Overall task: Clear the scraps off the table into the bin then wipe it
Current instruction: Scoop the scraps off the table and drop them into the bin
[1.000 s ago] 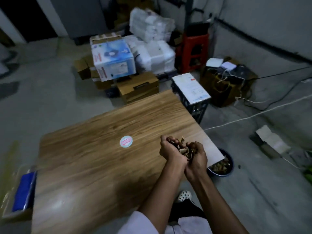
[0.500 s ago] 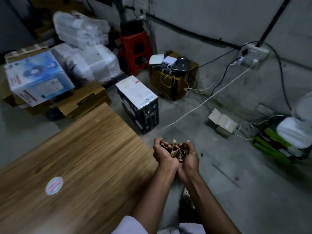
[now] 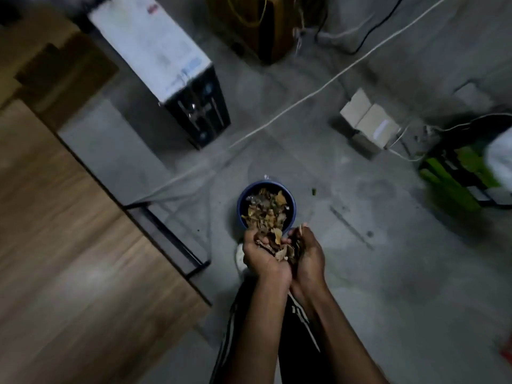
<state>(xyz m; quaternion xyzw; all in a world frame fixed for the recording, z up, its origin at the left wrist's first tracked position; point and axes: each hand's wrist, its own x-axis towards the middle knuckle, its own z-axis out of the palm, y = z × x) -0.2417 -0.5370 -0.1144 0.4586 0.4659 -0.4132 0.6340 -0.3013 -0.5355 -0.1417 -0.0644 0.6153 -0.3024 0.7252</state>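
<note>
My left hand (image 3: 263, 259) and my right hand (image 3: 309, 254) are cupped together, side by side, holding a heap of dry brown scraps (image 3: 278, 246) between the palms. They hover just above the near rim of a small blue bin (image 3: 241, 202) that stands on the concrete floor and holds more brown scraps. The wooden table (image 3: 69, 245) fills the left of the view, its corner to the left of my wrists. The fingers curl up around the heap.
A black and white box (image 3: 166, 65) stands on the floor beyond the table. A white cable (image 3: 304, 98) crosses the floor behind the bin. A small cardboard box (image 3: 365, 120) and a green crate (image 3: 460, 178) lie to the right. My legs are below my arms.
My view has swung right and down, off the table. Both hands carried the scraps away from the table edge and now sit over the blue bin on the floor.
</note>
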